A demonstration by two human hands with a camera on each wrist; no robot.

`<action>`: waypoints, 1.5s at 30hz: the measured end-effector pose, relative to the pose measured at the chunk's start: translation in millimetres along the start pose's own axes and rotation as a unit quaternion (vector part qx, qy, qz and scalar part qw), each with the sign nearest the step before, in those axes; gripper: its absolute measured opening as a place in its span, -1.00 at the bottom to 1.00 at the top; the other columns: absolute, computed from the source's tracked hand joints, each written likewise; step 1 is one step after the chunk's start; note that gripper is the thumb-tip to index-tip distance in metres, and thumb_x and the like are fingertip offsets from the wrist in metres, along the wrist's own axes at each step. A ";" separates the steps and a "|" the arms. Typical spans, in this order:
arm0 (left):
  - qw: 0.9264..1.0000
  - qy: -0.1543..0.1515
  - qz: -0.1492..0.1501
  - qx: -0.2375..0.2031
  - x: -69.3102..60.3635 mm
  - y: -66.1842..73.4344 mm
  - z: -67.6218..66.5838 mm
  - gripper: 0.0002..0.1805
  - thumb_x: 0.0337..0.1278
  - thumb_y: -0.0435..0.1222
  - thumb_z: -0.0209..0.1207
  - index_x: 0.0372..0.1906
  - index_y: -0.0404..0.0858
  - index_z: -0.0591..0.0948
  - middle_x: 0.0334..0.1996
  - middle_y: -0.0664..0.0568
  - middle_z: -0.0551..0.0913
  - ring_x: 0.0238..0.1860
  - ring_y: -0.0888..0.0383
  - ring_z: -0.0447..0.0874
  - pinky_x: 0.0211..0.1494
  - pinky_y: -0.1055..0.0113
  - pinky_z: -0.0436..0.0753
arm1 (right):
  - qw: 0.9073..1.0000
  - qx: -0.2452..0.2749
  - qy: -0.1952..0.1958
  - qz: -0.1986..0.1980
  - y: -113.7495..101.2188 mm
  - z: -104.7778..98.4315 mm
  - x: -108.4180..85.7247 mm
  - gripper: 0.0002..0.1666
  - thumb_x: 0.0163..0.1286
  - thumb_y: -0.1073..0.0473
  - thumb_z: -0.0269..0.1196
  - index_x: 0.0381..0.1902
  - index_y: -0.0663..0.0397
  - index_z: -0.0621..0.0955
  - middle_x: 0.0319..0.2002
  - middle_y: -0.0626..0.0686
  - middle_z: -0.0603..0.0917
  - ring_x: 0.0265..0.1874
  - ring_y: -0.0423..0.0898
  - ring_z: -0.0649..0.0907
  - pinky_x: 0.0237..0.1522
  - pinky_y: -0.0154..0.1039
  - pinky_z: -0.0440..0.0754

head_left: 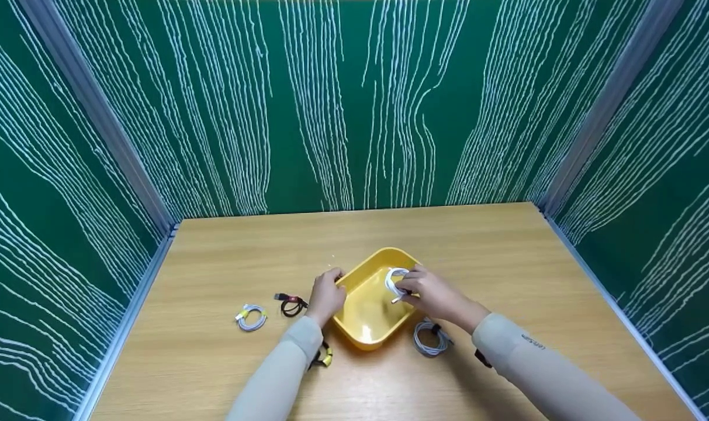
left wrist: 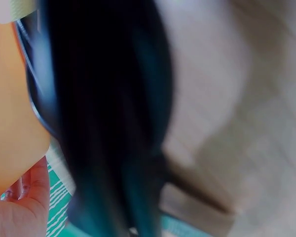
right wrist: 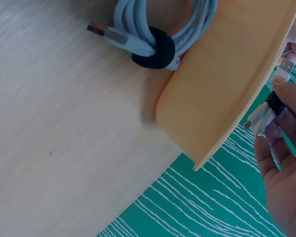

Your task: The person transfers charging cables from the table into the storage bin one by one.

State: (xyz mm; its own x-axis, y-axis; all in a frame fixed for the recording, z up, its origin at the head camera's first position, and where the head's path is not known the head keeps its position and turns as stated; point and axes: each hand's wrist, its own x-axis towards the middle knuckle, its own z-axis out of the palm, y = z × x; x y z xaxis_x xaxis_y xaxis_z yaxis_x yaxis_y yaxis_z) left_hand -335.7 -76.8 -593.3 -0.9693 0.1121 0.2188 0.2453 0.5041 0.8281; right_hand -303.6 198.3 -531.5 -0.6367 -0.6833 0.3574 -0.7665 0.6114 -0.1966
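A yellow plastic bin (head_left: pixel 363 310) sits at an angle on the table, and my left hand (head_left: pixel 326 297) grips its left rim. Over the bin's right part my right hand (head_left: pixel 433 292) pinches a coiled white USB cable (head_left: pixel 390 283). The right wrist view shows this cable's metal plug, its black strap, and the thumb and fingers about it. Against the bin's near right side lies a grey coiled USB cable (head_left: pixel 429 339) with a black strap. A large dark blurred shape (left wrist: pixel 108 98) fills much of the left wrist view; its kind is unclear.
Left of the bin lie a white coiled cable (head_left: pixel 251 317) with yellow bands and a black coiled cable (head_left: pixel 291 305). A black and yellow coil (head_left: pixel 325 355) is partly hidden under my left forearm. Green walls (head_left: pixel 389 105) with white lines enclose the wooden table (head_left: pixel 214 251).
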 end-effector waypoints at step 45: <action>0.999 0.020 0.001 0.047 20.0 -46.3 22.4 -0.71 0.07 -0.52 0.15 -0.22 -0.13 0.73 -0.29 0.01 0.81 -0.25 0.08 0.71 -0.12 0.17 0.70 | 0.999 0.012 -0.030 -0.038 -27.0 18.5 12.1 -0.85 0.28 0.22 0.57 -0.25 0.07 0.78 -0.38 -0.03 0.76 -0.28 -0.07 0.60 -0.18 -0.18 0.63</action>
State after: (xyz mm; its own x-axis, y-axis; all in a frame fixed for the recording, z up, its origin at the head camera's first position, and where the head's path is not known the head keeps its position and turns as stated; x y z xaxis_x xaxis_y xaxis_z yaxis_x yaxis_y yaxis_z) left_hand -366.9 -78.7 -638.8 -0.9670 0.0799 0.2421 0.2424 0.5825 0.7759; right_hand -292.1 166.1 -538.8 -0.5801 -0.7505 0.3165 -0.8140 0.5477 -0.1933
